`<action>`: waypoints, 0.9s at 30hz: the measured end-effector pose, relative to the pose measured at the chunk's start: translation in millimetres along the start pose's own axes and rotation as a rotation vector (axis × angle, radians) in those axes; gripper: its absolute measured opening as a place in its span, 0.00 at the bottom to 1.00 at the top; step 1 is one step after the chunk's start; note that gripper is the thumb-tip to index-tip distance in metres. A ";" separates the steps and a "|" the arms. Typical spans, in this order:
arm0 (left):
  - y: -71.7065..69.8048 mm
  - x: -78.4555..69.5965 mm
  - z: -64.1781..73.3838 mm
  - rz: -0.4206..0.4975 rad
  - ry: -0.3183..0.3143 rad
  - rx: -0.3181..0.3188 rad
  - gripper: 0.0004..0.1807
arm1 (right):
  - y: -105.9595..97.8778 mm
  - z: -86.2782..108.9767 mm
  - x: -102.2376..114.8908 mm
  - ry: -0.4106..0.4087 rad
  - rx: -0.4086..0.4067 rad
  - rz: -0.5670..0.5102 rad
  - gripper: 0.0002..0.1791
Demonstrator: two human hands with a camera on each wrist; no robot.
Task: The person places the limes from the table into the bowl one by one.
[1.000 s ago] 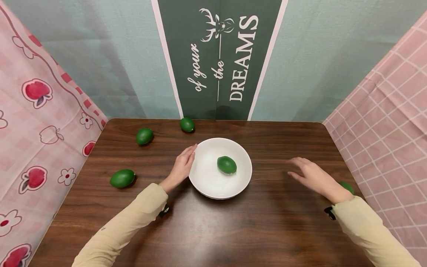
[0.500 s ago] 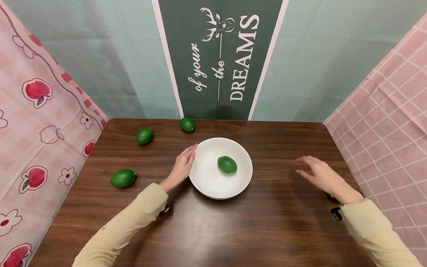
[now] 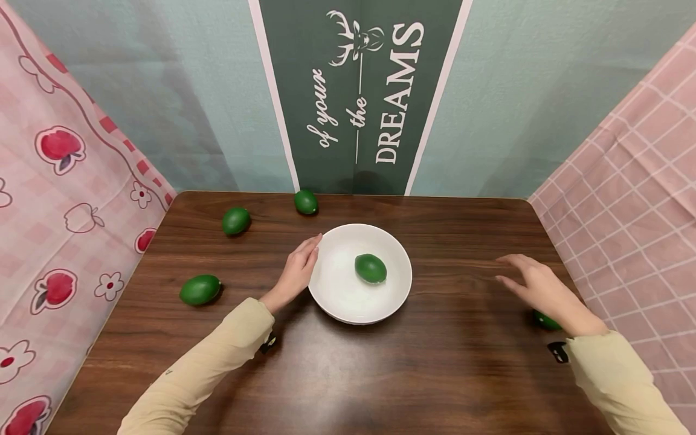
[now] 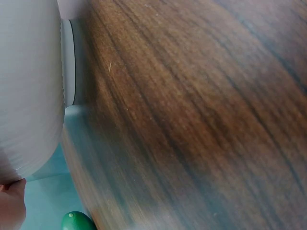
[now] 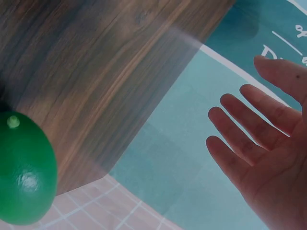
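A white bowl [image 3: 348, 308] stands mid-table with one green lime [image 3: 371, 268] inside. My left hand [image 3: 296, 266] rests along the bowl's left side, fingers extended against it. In the left wrist view the bowl's outer wall [image 4: 29, 86] fills the left edge, with a bit of the hand [image 4: 12, 206] touching it. My right hand [image 3: 544, 293] hovers over the right side of the table, palm bare and fingers spread in the right wrist view. Another lime [image 3: 545, 319] lies beside its wrist, partly hidden; the right wrist view shows this lime [image 5: 26, 172] large at left.
On the left of the brown wooden table [image 3: 370, 374] lie a lime [image 3: 200, 290] and, farther back, another lime [image 3: 235, 221]. One more lime [image 3: 306, 202] sits at the back edge. Curtains enclose the back and both sides, a pink checked curtain [image 3: 641, 199] at right.
My right hand has shifted to the right, away from the bowl and toward the table's right edge. The left hand, the bowl and its lime stay in place.
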State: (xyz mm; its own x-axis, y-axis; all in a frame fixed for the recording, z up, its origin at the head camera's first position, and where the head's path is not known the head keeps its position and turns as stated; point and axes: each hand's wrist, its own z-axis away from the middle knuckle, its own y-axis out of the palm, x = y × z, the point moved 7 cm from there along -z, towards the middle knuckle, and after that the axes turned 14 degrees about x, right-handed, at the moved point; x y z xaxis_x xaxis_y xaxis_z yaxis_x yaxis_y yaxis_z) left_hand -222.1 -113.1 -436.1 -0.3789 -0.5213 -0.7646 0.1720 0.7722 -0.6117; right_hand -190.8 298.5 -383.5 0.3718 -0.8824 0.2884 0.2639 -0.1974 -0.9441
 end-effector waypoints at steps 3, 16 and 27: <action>-0.4 -0.3 0.3 -0.002 0.001 -0.002 0.19 | -1.9 2.8 -3.5 0.001 -0.021 -0.002 0.20; 0.2 1.0 -0.4 0.002 -0.015 0.001 0.19 | -4.1 12.7 -21.6 0.031 -0.065 0.015 0.19; 0.2 0.8 -0.4 -0.003 -0.011 0.005 0.19 | -2.1 24.7 -36.2 0.042 -0.078 -0.005 0.19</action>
State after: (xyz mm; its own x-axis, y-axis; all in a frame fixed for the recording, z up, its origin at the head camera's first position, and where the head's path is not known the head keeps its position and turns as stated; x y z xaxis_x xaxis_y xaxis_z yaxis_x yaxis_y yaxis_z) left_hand -222.7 -113.2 -436.8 -0.3694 -0.5273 -0.7652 0.1759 0.7689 -0.6147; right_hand -182.8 341.5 -388.0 0.3328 -0.8981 0.2875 0.1946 -0.2329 -0.9528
